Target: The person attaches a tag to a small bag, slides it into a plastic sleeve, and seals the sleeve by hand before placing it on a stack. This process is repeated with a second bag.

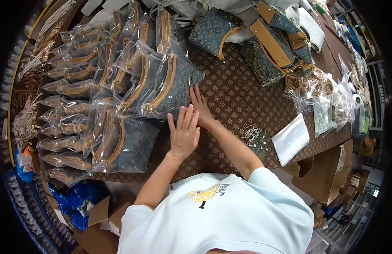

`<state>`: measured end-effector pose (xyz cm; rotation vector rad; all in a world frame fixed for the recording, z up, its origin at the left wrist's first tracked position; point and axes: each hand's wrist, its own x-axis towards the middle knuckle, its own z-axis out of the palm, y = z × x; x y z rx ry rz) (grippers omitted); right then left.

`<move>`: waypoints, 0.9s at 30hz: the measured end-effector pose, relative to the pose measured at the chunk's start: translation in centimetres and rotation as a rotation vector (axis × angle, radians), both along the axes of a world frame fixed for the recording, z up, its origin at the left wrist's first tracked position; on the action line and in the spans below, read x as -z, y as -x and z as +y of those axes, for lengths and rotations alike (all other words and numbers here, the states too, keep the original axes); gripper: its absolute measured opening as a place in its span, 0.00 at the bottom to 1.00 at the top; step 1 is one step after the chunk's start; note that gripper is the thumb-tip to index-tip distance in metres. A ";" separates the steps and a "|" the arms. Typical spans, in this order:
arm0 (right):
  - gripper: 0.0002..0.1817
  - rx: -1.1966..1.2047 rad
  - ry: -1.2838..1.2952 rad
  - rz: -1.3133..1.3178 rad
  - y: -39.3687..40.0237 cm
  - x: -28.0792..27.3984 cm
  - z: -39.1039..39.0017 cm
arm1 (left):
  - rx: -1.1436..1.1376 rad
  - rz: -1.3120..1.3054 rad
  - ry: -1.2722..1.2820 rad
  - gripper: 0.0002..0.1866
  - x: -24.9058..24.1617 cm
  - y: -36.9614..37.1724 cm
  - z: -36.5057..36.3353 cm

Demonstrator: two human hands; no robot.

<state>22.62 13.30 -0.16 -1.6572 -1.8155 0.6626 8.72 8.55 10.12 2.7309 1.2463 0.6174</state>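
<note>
Both hands are at the near right side of a stack of blue patterned bags in clear plastic (183, 74), which have tan handles. My left hand (184, 133) is raised with its fingers stretched out, beside the lower corner of the stack, and holds nothing. Just beyond it, my right hand (201, 108) has its fingers spread, the fingertips at the right edge of the top wrapped bag. Part of the right hand is hidden behind the left one. Another wrapped blue bag (139, 144) lies lower, left of my left hand.
Unwrapped blue bags (215, 31) lie at the back of the brown patterned table (230, 91). White strings (254, 136), a pile of clear plastic sleeves (291, 137) and coiled tan straps (293, 82) are to the right. Cardboard boxes (323, 178) stand below the table edge.
</note>
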 end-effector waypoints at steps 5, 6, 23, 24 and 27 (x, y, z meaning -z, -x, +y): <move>0.37 -0.079 0.099 0.052 -5.9 -3.8 1.1 | -0.094 0.179 0.131 0.43 5.0 -0.1 -0.1; 0.35 -0.016 0.089 0.101 -7.4 -3.9 1.9 | -0.113 0.259 0.125 0.44 5.3 -0.1 -0.1; 0.13 0.519 -0.212 0.183 -15.7 -19.5 5.8 | 0.055 -0.113 0.069 0.38 -0.8 -0.4 -0.7; 0.12 0.409 -0.174 0.206 -15.9 -22.4 3.1 | 0.087 -0.191 0.065 0.38 -2.4 -0.5 -0.5; 0.13 0.102 -0.076 0.318 -15.0 -27.1 -3.8 | 0.191 -0.294 0.016 0.45 -8.5 -1.5 0.0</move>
